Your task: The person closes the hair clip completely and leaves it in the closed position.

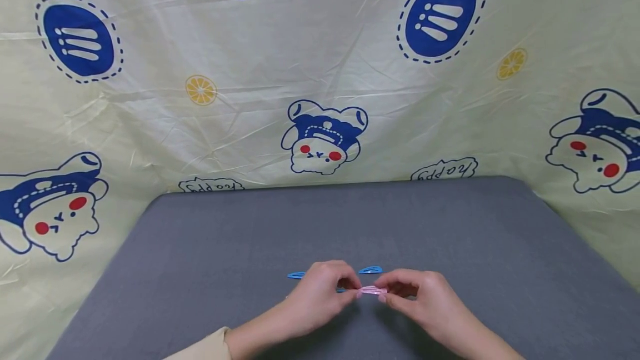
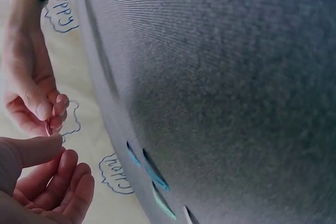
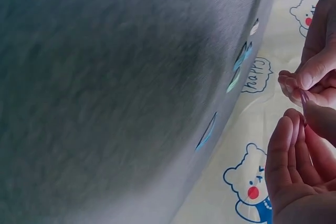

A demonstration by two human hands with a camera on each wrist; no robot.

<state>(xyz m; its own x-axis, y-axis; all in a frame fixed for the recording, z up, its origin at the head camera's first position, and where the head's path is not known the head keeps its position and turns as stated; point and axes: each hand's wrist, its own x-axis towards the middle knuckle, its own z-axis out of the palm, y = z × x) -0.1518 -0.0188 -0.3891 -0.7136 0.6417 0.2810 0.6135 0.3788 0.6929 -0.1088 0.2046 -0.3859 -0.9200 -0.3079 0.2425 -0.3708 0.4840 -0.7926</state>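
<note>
A pink snap hair clip (image 1: 372, 290) is stretched between both hands above the grey table. My left hand (image 1: 322, 296) pinches one end between thumb and fingers. At the other end, my right hand (image 1: 425, 299) pinches it the same way. In the right wrist view, the clip (image 3: 304, 99) appears edge-on as a thin pink strip. Beyond the hands lies a blue hair clip (image 1: 370, 269), with another blue clip (image 1: 296, 275) partly covered by the left hand. Fingers hide much of the pink clip in the left wrist view.
The grey table (image 1: 225, 238) also bears a light green clip (image 2: 164, 201) and a whitish clip (image 3: 254, 27), close to the blue ones. A pale printed cloth (image 1: 320, 60) hangs behind the table's far edge and shows along both sides.
</note>
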